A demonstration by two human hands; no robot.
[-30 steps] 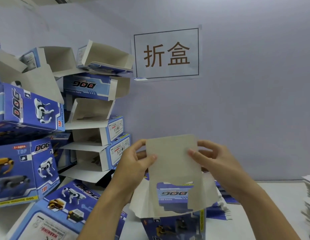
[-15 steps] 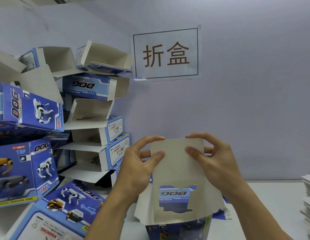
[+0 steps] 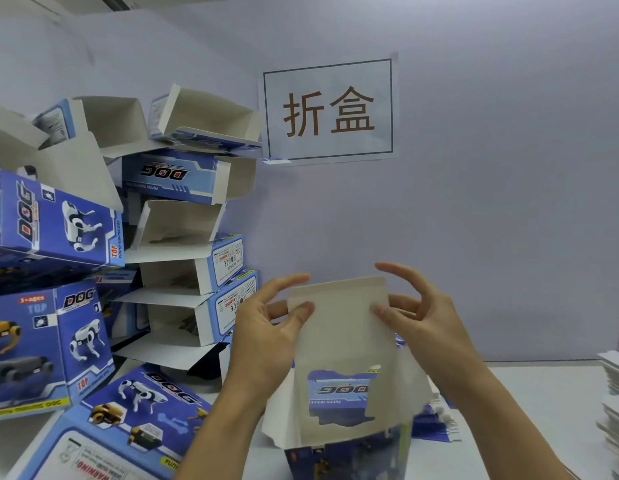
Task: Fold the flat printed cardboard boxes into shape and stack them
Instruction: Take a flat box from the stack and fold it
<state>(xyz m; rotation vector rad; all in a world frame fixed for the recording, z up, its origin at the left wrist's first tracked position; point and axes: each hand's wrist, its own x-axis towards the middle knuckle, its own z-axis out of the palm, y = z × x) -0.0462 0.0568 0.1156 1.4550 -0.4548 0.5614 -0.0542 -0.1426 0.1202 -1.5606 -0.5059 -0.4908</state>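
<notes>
Both hands are up in front of the person, working the tall plain grey-white cardboard flap (image 3: 339, 327) that stands upright from the open end of a blue printed cardboard box (image 3: 349, 459) held low over the white table (image 3: 543, 393). The left hand (image 3: 266, 341) pinches the flap's left edge, thumb on the near face and fingers behind it; the right hand (image 3: 425, 323) pinches the right edge with thumb and one finger, while its other fingers arch loosely above the top corner. Through a cut-out in the lower part of the flap the blue "DOG" lettering of an inner panel shows, and a shorter white side flap (image 3: 280, 410) splays out at the lower left. I judge the step in hand to be bending this long flap along its crease so it can tuck in and close the end. Done well, that means keeping both thumbs level so the fold runs straight across, bending at the scored line rather than mid-panel, and getting the side flaps folded in first so nothing jams the tuck. The board looks thin, so uneven pressure could kink it. To the left a leaning heap of folded blue dog-print boxes (image 3: 59, 230) waits for this one, already tilting, so it wants placing low and square. A stack of flat white blanks (image 3: 616, 382) sits at the right edge.
</notes>
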